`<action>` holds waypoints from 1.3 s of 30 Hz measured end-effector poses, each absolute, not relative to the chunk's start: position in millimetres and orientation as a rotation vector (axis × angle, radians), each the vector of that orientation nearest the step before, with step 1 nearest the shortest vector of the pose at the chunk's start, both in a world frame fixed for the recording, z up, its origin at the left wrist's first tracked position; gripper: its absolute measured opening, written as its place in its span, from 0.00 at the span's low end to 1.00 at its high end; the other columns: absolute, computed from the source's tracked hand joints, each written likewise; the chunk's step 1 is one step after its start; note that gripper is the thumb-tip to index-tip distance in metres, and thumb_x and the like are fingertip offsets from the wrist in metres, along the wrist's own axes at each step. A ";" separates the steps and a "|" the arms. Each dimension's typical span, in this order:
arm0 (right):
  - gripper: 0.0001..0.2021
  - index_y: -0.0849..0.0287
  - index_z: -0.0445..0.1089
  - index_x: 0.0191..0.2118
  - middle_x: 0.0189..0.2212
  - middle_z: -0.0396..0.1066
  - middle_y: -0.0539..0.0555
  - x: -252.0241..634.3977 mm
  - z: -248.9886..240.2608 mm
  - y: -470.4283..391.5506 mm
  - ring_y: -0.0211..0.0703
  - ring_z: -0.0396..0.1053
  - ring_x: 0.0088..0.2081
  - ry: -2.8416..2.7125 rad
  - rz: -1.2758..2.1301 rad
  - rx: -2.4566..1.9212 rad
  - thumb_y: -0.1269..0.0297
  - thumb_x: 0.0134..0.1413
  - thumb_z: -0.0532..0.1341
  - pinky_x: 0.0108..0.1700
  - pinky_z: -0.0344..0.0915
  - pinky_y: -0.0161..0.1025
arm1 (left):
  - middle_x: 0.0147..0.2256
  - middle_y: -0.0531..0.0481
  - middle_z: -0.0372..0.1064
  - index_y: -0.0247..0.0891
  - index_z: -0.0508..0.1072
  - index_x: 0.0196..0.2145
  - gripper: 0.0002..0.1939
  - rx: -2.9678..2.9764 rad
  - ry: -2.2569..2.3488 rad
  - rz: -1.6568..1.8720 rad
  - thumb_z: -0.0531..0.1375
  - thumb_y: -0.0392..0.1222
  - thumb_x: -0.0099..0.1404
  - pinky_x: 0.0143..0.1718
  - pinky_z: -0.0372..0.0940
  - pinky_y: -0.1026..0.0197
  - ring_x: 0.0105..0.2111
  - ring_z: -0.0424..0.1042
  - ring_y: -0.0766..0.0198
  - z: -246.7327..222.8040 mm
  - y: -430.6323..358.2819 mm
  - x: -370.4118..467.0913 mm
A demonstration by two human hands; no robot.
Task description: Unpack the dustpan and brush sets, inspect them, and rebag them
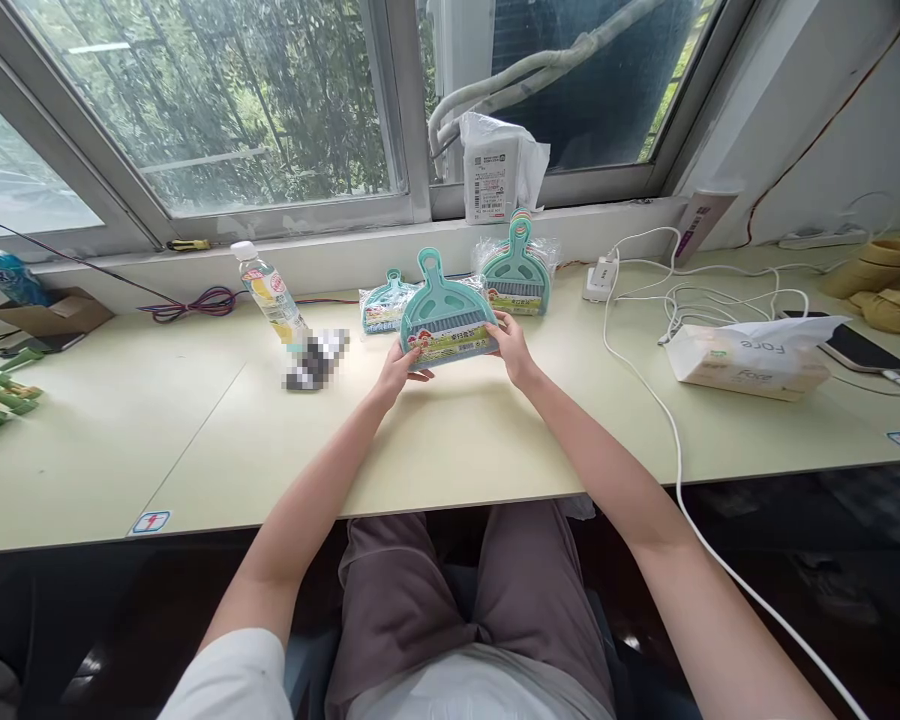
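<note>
Your left hand (399, 372) and right hand (511, 345) are gripping the teal dustpan set (444, 300), fingers closing on its two sides, and you're holding it over the pale table (450, 450). Just behind, a wrapped set (381, 310) is peeking out left, a wrapped stack (516, 268) right. A labelled bottle (270, 295) is standing leftward; rightward, a white cable (656, 400) is trailing past a tissue pack (746, 372). Far left, a blue bottle (11, 275) is leaning in or against a cardboard box (71, 315). Windows (270, 100) are rising behind.
</note>
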State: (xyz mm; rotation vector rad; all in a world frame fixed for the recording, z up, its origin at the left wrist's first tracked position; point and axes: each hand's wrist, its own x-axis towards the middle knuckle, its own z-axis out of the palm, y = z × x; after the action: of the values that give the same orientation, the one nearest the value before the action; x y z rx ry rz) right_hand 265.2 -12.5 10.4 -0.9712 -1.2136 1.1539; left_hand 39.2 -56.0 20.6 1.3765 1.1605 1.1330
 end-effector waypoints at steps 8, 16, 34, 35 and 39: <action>0.40 0.55 0.63 0.51 0.45 0.72 0.58 261.6 1.6 -8.2 0.52 0.72 0.42 -1.289 1.188 -1.028 0.55 0.26 0.76 0.37 0.76 0.48 | 0.46 0.45 0.71 0.39 0.60 0.52 0.21 1.356 1.212 1.116 0.57 0.46 0.62 0.27 0.72 0.60 0.22 0.72 0.69 15.0 -52.8 39.1; 0.29 0.56 0.69 0.44 0.40 0.75 0.56 262.4 -7.2 -5.2 0.48 0.74 0.38 -1.226 1.257 -1.027 0.56 0.32 0.75 0.39 0.76 0.51 | 0.46 0.45 0.71 0.39 0.63 0.50 0.22 1.328 1.248 1.093 0.59 0.47 0.60 0.26 0.71 0.62 0.28 0.73 0.65 11.4 -51.5 39.3; 0.25 0.57 0.67 0.45 0.43 0.74 0.56 268.0 -24.5 10.8 0.47 0.72 0.45 -1.041 1.064 -1.061 0.49 0.42 0.66 0.46 0.71 0.46 | 0.66 0.42 0.49 0.41 0.64 0.58 0.31 1.812 2.241 1.092 0.62 0.34 0.55 0.63 0.50 0.45 0.65 0.47 0.45 -5.3 1.9 -21.9; 0.24 0.57 0.67 0.45 0.42 0.74 0.56 268.4 -25.8 11.7 0.47 0.72 0.45 -1.039 1.056 -1.069 0.50 0.43 0.66 0.47 0.70 0.46 | 0.66 0.42 0.47 0.43 0.62 0.59 0.33 1.791 2.309 1.068 0.63 0.35 0.56 0.62 0.52 0.44 0.66 0.46 0.44 -5.3 6.9 -25.0; 0.22 0.57 0.69 0.44 0.40 0.75 0.56 267.6 -29.2 13.3 0.48 0.72 0.44 -1.046 1.004 -1.135 0.51 0.43 0.65 0.48 0.69 0.47 | 0.67 0.40 0.45 0.46 0.67 0.56 0.28 1.714 2.432 1.009 0.65 0.41 0.57 0.61 0.51 0.38 0.67 0.42 0.40 -2.5 32.0 -32.3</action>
State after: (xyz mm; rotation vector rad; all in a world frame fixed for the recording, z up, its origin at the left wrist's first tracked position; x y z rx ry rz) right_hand 267.6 13.3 -29.2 -1.1349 -1.0459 1.0037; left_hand -32.3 32.0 -2.5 1.7143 2.4318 1.0088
